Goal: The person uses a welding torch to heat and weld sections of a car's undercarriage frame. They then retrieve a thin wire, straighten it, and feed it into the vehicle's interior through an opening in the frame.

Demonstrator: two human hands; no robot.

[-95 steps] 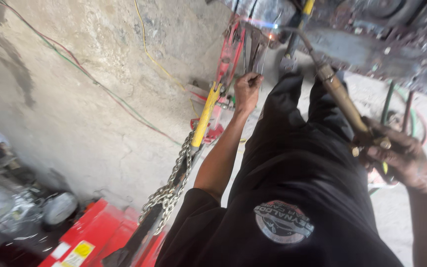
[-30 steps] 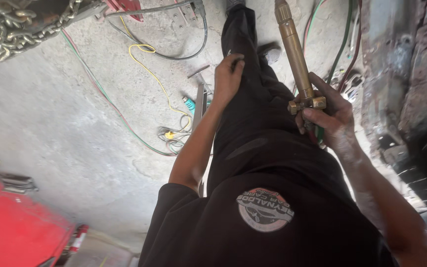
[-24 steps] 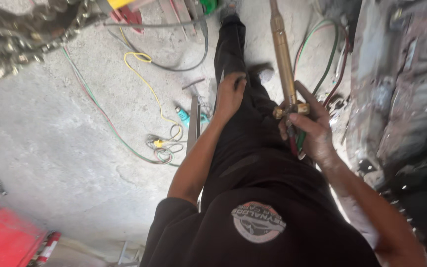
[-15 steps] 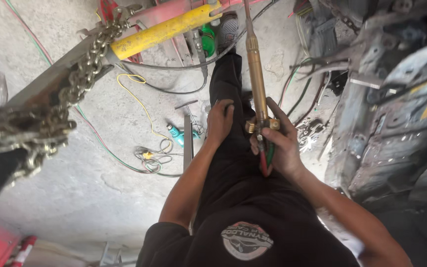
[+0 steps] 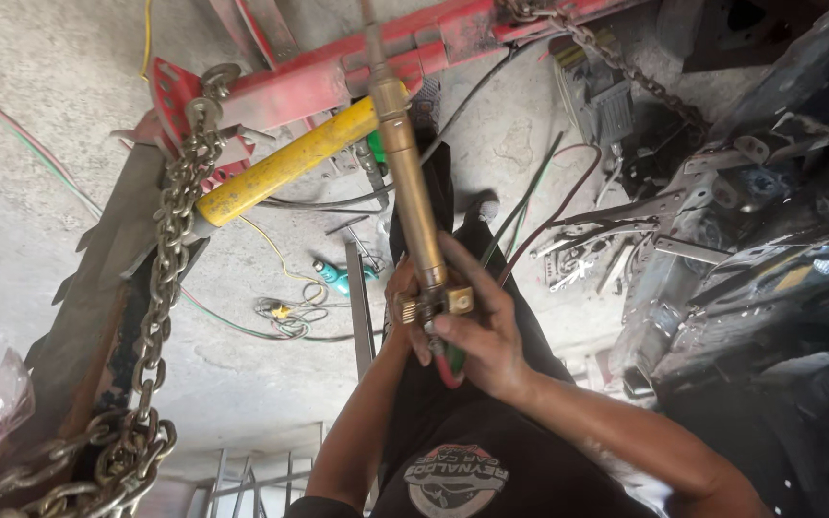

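My right hand (image 5: 480, 331) grips a long brass cutting torch (image 5: 405, 182) at its valve block, with the tube pointing up and away from me. Red and green hoses (image 5: 448, 363) leave the torch under my palm. My left hand (image 5: 399, 286) lies on my black trouser leg (image 5: 434, 192) just behind the torch. Only its edge shows, so I cannot see its fingers. A black shirt with a round print (image 5: 455, 475) covers my chest at the bottom of the view.
A red hoist frame (image 5: 338, 72) with a yellow handle (image 5: 280, 168) crosses the top. A heavy chain (image 5: 160, 288) hangs down the left. Dark wrecked car bodywork (image 5: 769, 288) fills the right. Wires (image 5: 285, 312), a teal tool (image 5: 338, 280) and a flat steel bar (image 5: 359, 307) lie on the concrete.
My right hand has carried the torch left until it sits in front of my left hand. My view has swung, bringing the red hoist, yellow handle and chain into sight.
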